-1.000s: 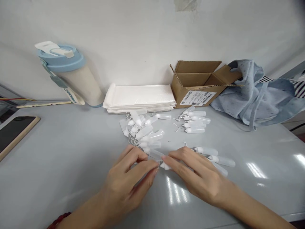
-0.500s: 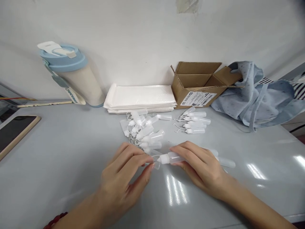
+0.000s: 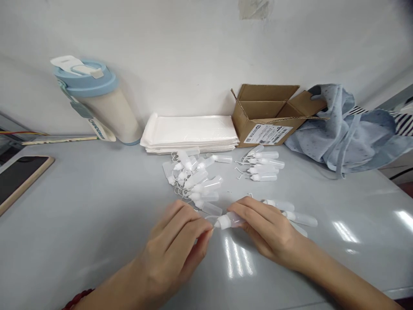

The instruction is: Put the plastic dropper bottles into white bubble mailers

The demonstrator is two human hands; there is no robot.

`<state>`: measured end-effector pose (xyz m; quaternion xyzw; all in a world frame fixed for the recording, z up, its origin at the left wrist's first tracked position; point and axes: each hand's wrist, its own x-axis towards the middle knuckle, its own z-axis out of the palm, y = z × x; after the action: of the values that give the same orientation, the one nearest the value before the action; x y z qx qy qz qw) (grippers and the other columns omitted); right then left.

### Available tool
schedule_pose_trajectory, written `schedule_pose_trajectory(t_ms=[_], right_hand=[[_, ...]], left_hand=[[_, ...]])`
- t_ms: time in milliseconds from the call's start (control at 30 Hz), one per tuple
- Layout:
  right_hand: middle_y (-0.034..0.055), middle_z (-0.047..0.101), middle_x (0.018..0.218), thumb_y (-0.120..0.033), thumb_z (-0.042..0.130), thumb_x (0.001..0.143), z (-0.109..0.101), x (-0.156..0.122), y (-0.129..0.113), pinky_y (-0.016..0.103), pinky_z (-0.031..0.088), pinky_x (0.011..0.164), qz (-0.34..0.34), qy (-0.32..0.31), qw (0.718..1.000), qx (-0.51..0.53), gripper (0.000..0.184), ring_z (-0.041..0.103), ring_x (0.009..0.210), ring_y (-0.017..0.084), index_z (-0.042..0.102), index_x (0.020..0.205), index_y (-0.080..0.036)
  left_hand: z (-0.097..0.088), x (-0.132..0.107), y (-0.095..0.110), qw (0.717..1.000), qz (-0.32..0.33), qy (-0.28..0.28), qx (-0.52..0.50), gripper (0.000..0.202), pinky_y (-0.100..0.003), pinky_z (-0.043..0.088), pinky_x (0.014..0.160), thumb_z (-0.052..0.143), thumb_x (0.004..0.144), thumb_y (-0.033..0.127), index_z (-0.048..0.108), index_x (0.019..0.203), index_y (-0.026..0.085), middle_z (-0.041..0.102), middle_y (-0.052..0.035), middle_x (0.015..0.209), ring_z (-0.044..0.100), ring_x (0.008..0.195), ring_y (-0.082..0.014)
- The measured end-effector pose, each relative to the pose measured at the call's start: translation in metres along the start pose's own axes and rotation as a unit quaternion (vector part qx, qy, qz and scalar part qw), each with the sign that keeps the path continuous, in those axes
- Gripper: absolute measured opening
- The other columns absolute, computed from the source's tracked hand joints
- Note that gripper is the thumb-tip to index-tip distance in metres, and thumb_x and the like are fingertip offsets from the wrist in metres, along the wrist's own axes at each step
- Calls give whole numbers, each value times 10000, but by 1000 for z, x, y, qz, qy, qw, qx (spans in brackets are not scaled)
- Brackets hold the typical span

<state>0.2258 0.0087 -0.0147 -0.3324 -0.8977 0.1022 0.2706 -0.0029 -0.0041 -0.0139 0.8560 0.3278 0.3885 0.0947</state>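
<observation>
Lying on its side just above the table is a small translucent dropper bottle (image 3: 237, 219) with a white cap and pointed nozzle facing left. My right hand (image 3: 269, 230) is closed round its body. At the nozzle, my left hand (image 3: 177, 247) pinches the end of a thin white strap (image 3: 211, 217) that loops from the cap; the strap's tip is hidden by the fingers. Beyond my hands lies a loose heap of similar bottles (image 3: 196, 181). A neater group of bottles (image 3: 264, 165) is to its right, and several more bottles (image 3: 300, 218) lie beside my right hand.
Along the wall stand a blue-lidded tumbler (image 3: 109, 107), a stack of white packets (image 3: 190, 131) and an open cardboard box (image 3: 271, 129). Pale blue fabric (image 3: 335, 133) is bunched at the right. A phone (image 3: 24, 178) lies on the grey table (image 3: 97, 206) at the left edge.
Both hands have shifted slightly toward me with the bottle. My left thumb and fingers have closed tighter at the nozzle, and more bottles show beside my right hand.
</observation>
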Motion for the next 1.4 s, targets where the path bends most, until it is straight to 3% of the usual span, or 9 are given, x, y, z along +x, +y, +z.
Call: schedule_pose_trajectory(t_ms=[200,367,600,867,1067,1400], right_hand=[[84,640,855,-82,371,973,2,0,-2,257,502,551,-2,5,1000,-11,230,603,691,157,563,1098,-100],[68,652,838,-94,364,979,0,1,-3,247,467,506,8,3,999,-37,235,630,679,152,577,1077,-105],[79,649,842,-112,376,980,-1,3,1,257,497,541,3,20,1000,-16,198,628,684,160,551,1072,-118],[79,674,863,-53,371,947,-3,1,-2,259,507,541,-18,18,999,-44,257,642,718,162,558,1108,-127],[100,691,886,62,366,847,-4,-2,-3,286,571,630,-48,23,995,-81,382,680,798,193,572,1126,-101],[101,707,887,82,371,839,-3,-1,-3,297,588,626,-54,40,993,-97,377,693,803,197,571,1108,-89]], left_hand=[[-4,0,2,999,-1,-24,22,166,-300,422,640,548,884,-16,580,877,147,578,-23,743,499,722,-165],[-3,1,1,1000,-4,6,14,150,-314,429,654,591,870,19,575,971,128,586,-24,769,501,714,-160],[-4,4,0,999,-16,27,32,113,-303,399,600,581,878,51,572,938,146,552,-7,704,452,639,-150],[-3,2,3,1000,-1,-11,14,180,-313,380,612,539,856,-21,574,871,156,571,-8,681,428,634,-148],[2,0,2,1000,1,-3,-11,199,-309,397,591,506,863,-24,565,903,161,592,-14,691,442,637,-150],[3,1,1,1000,-3,9,-15,216,-313,401,594,538,841,-45,570,917,154,585,-20,694,456,637,-159]])
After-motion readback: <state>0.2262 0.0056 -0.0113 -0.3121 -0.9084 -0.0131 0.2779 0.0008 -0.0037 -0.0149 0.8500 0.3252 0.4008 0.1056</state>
